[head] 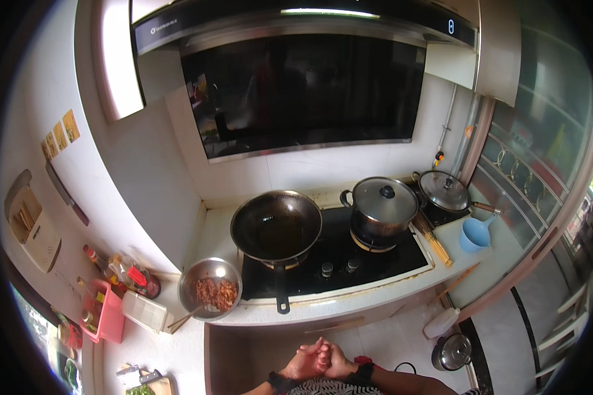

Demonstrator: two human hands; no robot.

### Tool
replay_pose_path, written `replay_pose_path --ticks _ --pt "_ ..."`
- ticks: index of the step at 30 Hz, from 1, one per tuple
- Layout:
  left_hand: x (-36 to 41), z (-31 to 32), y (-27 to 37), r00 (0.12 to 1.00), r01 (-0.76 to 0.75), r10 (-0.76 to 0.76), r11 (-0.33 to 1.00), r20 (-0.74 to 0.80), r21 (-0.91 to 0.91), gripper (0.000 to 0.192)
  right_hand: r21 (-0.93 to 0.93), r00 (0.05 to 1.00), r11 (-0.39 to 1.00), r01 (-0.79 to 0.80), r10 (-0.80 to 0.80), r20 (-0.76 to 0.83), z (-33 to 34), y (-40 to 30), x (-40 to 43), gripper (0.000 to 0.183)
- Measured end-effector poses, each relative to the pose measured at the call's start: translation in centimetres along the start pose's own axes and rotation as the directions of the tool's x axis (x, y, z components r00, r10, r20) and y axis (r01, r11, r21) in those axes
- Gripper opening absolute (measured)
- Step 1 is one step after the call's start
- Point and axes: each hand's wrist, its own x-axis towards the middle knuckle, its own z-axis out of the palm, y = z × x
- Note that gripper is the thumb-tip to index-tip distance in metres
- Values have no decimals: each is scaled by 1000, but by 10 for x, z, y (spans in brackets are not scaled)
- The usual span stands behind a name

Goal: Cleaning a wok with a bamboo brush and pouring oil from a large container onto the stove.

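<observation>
My left hand (300, 363) and my right hand (339, 363) are clasped in front of my body, below the counter's front edge. Their fingers are closed against each other, and I see no object in them. Dark bands circle both wrists. Beyond them, a wok (276, 227) with a shiny, dark bottom sits on the left burner of the black gas stove (326, 289), its handle pointing towards me. Left of the stove, a steel bowl (185, 279) contains reddish-brown chopped food (217, 292), with chopsticks (185, 320) resting at its side.
A lidded pot (383, 227) occupies the right burner; a lidded pan (444, 192) stands behind a blue ladle cup (475, 235). On the left are bottles (141, 279), a pink container (109, 313), a clear box (146, 312), and a cleaver (137, 377) on a cutting board (160, 387). A range hood (227, 34) overhangs.
</observation>
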Motion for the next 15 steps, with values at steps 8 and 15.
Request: replay_pose_path --ticks 8,15 --pt "3 -3 -3 996 -21 29 996 -82 92 33 113 999 992 -49 49 1 10 -1 -9 52" --pt "9 -12 3 996 -23 30 996 -84 86 34 250 884 949 -191 55 465 -20 0 14 47"
